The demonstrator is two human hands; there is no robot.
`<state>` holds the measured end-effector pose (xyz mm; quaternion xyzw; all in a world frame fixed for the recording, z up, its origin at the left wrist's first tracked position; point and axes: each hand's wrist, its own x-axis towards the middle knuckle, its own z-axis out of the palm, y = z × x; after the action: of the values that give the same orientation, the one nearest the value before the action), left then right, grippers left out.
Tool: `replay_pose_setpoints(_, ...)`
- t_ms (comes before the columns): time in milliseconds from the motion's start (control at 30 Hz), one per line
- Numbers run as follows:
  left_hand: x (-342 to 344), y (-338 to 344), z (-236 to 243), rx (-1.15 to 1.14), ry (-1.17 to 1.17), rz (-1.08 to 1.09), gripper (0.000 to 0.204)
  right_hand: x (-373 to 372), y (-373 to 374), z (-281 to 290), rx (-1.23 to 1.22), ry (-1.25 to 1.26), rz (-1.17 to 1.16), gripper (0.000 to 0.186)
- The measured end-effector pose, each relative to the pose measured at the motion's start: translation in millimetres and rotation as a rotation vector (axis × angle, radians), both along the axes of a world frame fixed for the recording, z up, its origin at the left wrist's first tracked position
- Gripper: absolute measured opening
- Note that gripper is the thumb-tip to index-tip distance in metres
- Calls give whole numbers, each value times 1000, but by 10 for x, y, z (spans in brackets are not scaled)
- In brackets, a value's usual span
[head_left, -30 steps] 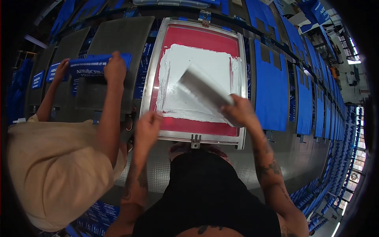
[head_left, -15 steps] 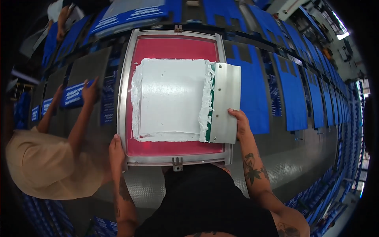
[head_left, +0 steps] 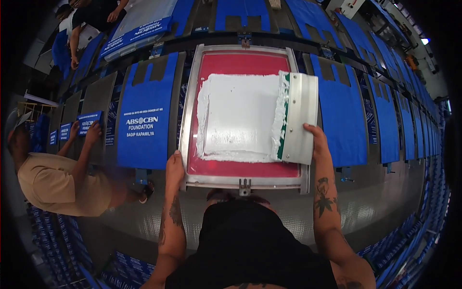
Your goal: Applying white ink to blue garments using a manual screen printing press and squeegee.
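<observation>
Squeegee (head_left: 301, 120) gripped by fingers of right hand (head_left: 318, 143); white ink (head_left: 243, 113) banked against it. Screen frame (head_left: 190, 96) touched on left side by left hand (head_left: 175, 168); finger closure can't be told.

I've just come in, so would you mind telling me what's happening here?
The person's right hand holds a wide metal squeegee along the right side of a metal frame. Their left hand is at the frame's left edge. White paste covers much of the red mesh. To the left, a co-worker in a tan shirt handles a blue printed sheet.
</observation>
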<state>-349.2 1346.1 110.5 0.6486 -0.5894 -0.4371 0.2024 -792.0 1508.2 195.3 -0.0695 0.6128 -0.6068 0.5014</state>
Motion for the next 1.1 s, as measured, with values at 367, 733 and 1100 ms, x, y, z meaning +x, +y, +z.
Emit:
replay_pose_setpoints(367, -136, -146, -296, -18, 19, -12, 57, -246, -107, -354, 13, -182, 75, 38)
replay_pose_setpoints(733, -158, 80, -392, -17, -12, 32, 55, -464, 22, -834, 168, -115, -44, 37)
replay_pose_setpoints(1100, -163, 110, -472, -18, 51, 47, 46, -404, 71, -865, 95, -88, -26, 45)
